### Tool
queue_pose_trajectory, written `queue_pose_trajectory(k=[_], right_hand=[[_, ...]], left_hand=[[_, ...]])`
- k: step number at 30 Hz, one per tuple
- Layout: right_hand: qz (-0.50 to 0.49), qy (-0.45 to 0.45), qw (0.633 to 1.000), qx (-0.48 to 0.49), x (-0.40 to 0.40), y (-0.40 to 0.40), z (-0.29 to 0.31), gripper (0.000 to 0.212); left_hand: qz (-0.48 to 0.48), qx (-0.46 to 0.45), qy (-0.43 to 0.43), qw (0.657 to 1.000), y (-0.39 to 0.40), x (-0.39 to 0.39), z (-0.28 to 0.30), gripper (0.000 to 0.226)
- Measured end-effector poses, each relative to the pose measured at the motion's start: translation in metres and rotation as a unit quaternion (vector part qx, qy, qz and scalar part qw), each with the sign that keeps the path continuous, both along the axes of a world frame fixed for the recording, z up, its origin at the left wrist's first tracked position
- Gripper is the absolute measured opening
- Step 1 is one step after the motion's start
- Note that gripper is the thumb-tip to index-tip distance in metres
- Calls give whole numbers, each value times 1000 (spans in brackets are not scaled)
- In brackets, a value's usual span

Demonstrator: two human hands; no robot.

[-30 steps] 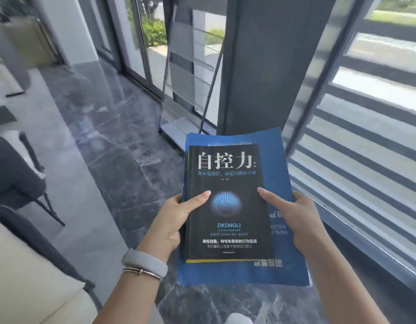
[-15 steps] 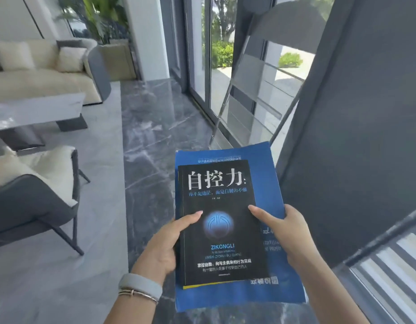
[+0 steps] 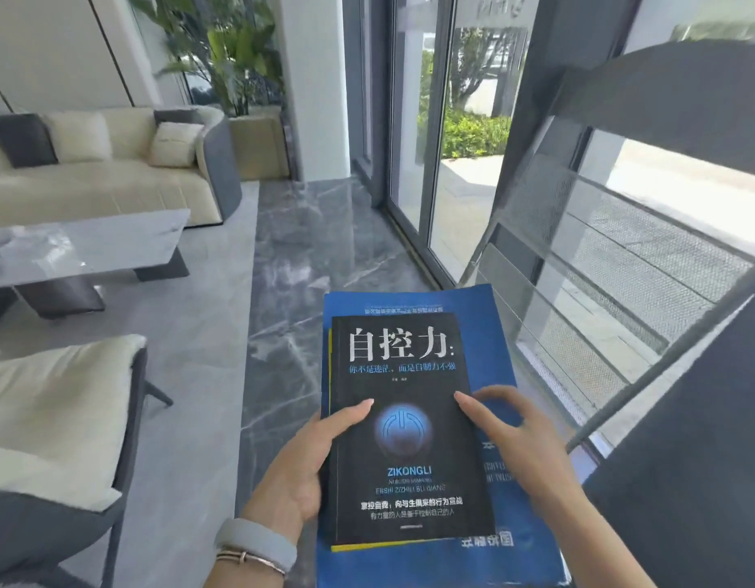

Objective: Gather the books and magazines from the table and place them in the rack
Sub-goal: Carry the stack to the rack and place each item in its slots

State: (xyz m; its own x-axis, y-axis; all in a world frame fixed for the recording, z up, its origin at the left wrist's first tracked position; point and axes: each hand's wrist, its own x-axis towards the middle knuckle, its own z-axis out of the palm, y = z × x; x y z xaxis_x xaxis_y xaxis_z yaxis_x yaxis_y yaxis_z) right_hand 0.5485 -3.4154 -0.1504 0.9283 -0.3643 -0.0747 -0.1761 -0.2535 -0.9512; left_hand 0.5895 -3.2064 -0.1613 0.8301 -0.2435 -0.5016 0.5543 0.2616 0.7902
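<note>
A black book with white Chinese title and a blue power symbol lies on top of a larger blue magazine. I carry the stack flat in front of me. My left hand grips the stack's left edge, thumb on the black cover. My right hand rests on the right side, thumb at the book's right edge and fingers spread over the blue magazine. The grey metal rack with slanted mesh shelves stands just right of the stack, against the window.
A marble coffee table and a cream sofa stand at left. An armchair with a cream cushion is near left. Glass doors and a potted plant lie ahead. Dark marble floor runs between.
My view has swung left and up, so the rack now looms close on the right. The right hand's fingers have loosened and spread on the magazine. Both hands still carry the stack.
</note>
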Motion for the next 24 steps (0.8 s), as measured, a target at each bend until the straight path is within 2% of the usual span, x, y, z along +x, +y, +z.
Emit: queue_pose_trajectory(k=[5,10,12,15,16,20,24], right_hand=[[-19,12,1000,-4,111,-3,21,27],[-30,55,998,19,213,-22,11,44],[-42,59,997,36,248,-32,3,47],[-72,46,992,92,308,-49,-3,47],[-85,38,990,109,332,-59,-7,46],[-130,13,981,145,422,-94,-2,39],[-187,-14,964,190,484,-125,13,38]], left_hand=[[-37,4,-9,999,-9,117,15,48],[-75,10,-9,997,-33,228,9,51],[-83,13,16,996,-41,269,-2,62],[-89,32,5,996,-59,342,-17,92],[-97,40,1,995,-67,374,-24,95],[-129,23,-37,991,-111,476,-6,82],[-185,1,-18,983,-147,555,10,67]])
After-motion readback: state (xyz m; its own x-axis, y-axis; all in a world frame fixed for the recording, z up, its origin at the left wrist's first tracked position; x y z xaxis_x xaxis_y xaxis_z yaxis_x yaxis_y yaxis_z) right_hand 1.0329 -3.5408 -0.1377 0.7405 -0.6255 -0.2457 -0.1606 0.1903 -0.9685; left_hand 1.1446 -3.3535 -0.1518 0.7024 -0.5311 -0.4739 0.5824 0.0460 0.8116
